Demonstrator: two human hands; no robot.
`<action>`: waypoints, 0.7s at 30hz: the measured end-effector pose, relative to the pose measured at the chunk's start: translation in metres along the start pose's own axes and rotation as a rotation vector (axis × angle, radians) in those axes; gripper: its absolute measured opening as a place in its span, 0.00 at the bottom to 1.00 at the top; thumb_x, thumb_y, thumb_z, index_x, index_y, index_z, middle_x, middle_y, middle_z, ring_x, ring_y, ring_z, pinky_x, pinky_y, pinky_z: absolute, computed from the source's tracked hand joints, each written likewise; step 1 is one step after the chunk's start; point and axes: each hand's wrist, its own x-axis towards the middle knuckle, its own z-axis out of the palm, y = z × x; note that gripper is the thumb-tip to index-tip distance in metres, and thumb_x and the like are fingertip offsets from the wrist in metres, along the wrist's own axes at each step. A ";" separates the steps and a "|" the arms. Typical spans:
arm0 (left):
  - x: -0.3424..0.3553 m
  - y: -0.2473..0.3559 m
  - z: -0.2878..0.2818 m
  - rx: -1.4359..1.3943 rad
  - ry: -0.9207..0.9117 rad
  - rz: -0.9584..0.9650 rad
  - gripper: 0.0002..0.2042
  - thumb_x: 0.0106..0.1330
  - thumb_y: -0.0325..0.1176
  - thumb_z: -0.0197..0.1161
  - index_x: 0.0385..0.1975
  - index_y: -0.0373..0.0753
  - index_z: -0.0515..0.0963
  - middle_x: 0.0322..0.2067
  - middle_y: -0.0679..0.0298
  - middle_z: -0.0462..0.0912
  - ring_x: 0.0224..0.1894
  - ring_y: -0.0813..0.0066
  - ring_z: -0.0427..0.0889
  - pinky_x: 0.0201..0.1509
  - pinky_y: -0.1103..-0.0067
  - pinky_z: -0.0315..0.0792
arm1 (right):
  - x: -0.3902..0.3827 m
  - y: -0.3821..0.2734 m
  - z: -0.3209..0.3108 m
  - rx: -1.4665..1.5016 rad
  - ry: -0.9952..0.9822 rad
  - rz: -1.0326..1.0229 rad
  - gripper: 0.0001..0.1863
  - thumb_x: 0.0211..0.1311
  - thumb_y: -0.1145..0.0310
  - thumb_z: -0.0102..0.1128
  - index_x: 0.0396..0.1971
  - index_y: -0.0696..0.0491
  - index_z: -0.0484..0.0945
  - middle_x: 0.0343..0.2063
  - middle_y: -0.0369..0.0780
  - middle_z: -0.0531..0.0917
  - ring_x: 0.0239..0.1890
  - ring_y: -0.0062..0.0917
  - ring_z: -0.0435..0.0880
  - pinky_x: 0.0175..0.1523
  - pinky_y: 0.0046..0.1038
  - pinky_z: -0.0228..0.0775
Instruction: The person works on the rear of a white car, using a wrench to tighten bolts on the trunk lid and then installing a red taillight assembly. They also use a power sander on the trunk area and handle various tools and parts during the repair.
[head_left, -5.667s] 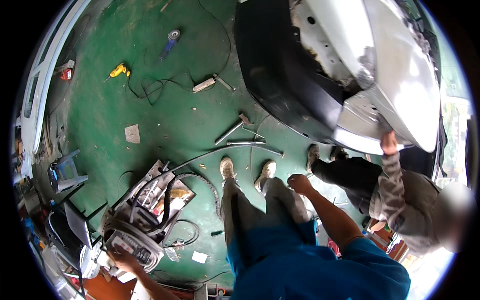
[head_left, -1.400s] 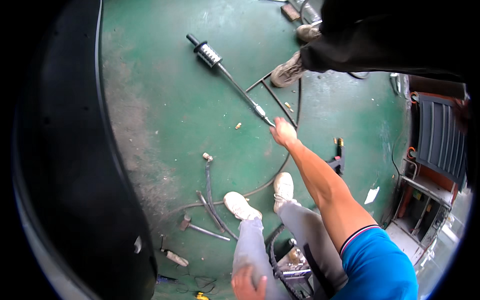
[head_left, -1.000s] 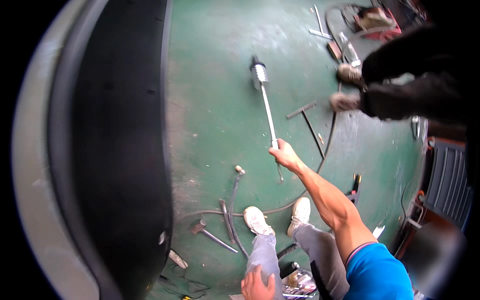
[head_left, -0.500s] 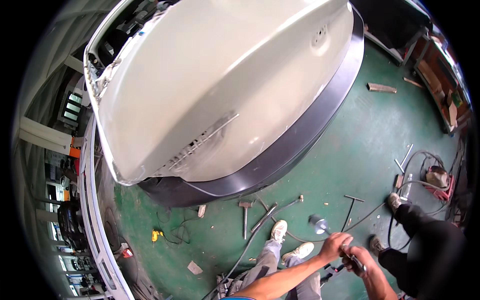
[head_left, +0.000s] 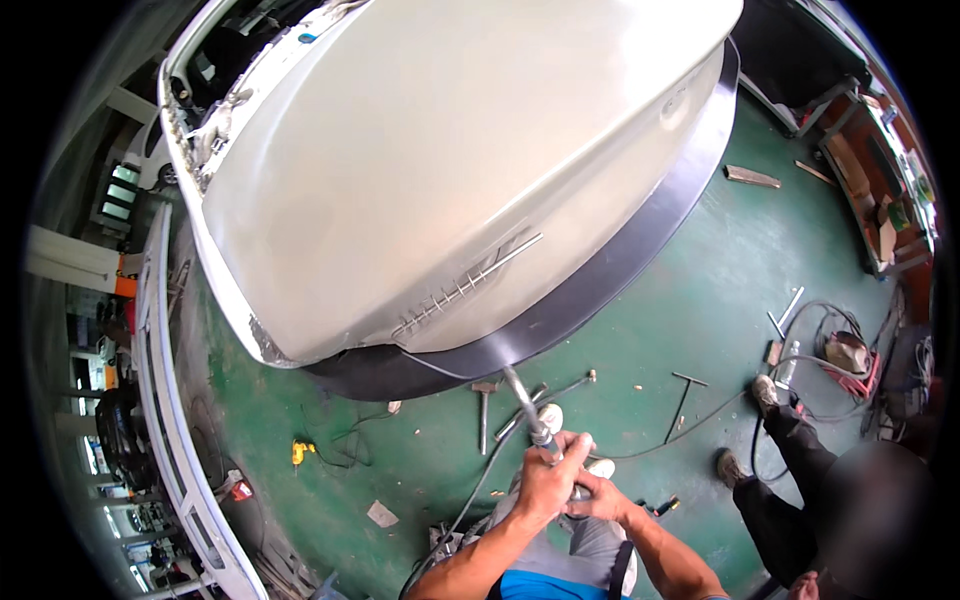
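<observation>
My left hand (head_left: 545, 485) is closed round a long metal rod tool (head_left: 522, 402) with a thicker collar, possibly a slide-hammer dent puller. Close by it, my right hand (head_left: 600, 495) grips the rear part of the same tool. The rod slants up and away from my hands, its far end in front of the dark bumper (head_left: 480, 355). I cannot tell whether it touches. Above the bumper is a beige car panel (head_left: 420, 170). On that panel a row of small pins stands along a crease, with a thin metal bar (head_left: 510, 252) through them.
On the green floor lie a hammer (head_left: 484, 415), a T-shaped bar (head_left: 685, 408), a yellow power tool (head_left: 302, 453) and hoses (head_left: 480, 470). A person in dark trousers (head_left: 790, 490) stands to the right. A white metal frame (head_left: 165, 400) runs along the left.
My hands and the tool have moved left, and the tool now points up toward the bumper. The view has shifted slightly. The person at the right now shows a hand at the lower edge.
</observation>
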 end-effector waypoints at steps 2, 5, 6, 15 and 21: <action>0.006 0.024 -0.006 -0.022 -0.058 0.002 0.09 0.74 0.32 0.63 0.35 0.33 0.81 0.20 0.74 0.72 0.22 0.88 0.67 0.27 0.87 0.62 | 0.013 -0.030 -0.002 0.006 0.123 -0.013 0.27 0.53 0.55 0.78 0.50 0.52 0.82 0.39 0.39 0.84 0.46 0.29 0.84 0.54 0.32 0.75; 0.021 0.050 -0.013 -0.063 -0.128 0.043 0.09 0.73 0.32 0.63 0.41 0.30 0.80 0.22 0.71 0.74 0.22 0.88 0.68 0.32 0.84 0.68 | 0.020 -0.054 -0.007 -0.050 0.229 0.049 0.20 0.49 0.59 0.78 0.39 0.55 0.85 0.35 0.39 0.84 0.40 0.31 0.84 0.48 0.32 0.74; 0.025 0.056 -0.014 -0.108 -0.141 0.096 0.09 0.73 0.31 0.63 0.43 0.30 0.79 0.23 0.70 0.75 0.23 0.87 0.70 0.32 0.84 0.69 | 0.017 -0.057 -0.007 -0.071 0.249 0.094 0.19 0.48 0.60 0.77 0.38 0.55 0.85 0.34 0.40 0.84 0.38 0.32 0.84 0.47 0.32 0.74; 0.050 0.088 -0.016 -0.196 -0.141 0.361 0.09 0.78 0.33 0.57 0.40 0.33 0.75 0.22 0.67 0.73 0.25 0.81 0.73 0.37 0.75 0.79 | -0.016 -0.058 0.004 -0.109 0.294 0.283 0.16 0.45 0.61 0.73 0.33 0.54 0.86 0.30 0.42 0.86 0.34 0.34 0.85 0.42 0.33 0.76; 0.066 0.104 -0.019 -0.178 -0.079 0.409 0.12 0.79 0.37 0.55 0.36 0.34 0.75 0.16 0.70 0.68 0.17 0.82 0.67 0.25 0.79 0.72 | 0.002 -0.068 -0.005 -0.149 0.248 0.274 0.15 0.45 0.67 0.72 0.34 0.58 0.86 0.30 0.43 0.87 0.35 0.28 0.86 0.45 0.30 0.77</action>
